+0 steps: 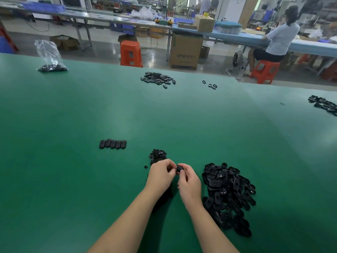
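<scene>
Left hand (161,175) and right hand (189,182) both pinch one black part (179,168) above the table (73,179), beside a pile (228,196).

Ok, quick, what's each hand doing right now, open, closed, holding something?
Left hand: fingers pinch the small black part.
Right hand: fingers pinch the same part from its other side.

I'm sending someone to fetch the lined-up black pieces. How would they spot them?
On the green table, look beyond and left of the left hand. Five black oval pieces lie side by side in a row; the neighbouring black parts lie in loose heaps.
</scene>
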A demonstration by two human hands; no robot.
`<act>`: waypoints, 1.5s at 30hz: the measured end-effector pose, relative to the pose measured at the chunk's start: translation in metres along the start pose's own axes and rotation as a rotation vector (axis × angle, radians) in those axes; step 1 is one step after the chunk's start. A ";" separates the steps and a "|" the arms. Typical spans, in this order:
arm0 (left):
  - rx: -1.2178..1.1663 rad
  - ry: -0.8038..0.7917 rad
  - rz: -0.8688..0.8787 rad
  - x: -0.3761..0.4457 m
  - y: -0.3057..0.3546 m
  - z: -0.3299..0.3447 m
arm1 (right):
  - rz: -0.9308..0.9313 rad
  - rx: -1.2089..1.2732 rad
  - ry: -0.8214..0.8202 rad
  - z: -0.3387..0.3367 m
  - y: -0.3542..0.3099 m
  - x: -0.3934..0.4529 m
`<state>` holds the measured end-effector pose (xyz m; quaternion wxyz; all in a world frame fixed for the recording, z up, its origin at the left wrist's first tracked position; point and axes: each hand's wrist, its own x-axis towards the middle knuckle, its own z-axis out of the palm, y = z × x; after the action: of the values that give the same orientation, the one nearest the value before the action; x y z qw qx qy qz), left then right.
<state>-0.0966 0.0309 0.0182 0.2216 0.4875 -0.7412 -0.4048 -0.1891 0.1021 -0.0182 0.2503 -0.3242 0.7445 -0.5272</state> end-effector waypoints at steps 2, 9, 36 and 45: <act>0.034 0.017 0.001 0.000 0.001 0.002 | -0.012 -0.009 0.001 -0.001 -0.001 -0.001; -0.022 0.045 -0.016 0.002 0.003 0.004 | -0.054 -0.049 0.003 -0.003 -0.002 -0.002; -0.085 -0.036 -0.103 0.007 -0.001 -0.004 | -0.008 0.041 -0.046 -0.002 0.001 0.001; -0.015 -0.056 -0.096 0.005 0.003 -0.005 | -0.033 -0.004 -0.027 -0.002 0.000 0.000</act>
<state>-0.0972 0.0252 0.0234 0.1849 0.5094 -0.7198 -0.4339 -0.1910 0.1036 -0.0176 0.2509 -0.3441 0.7367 -0.5253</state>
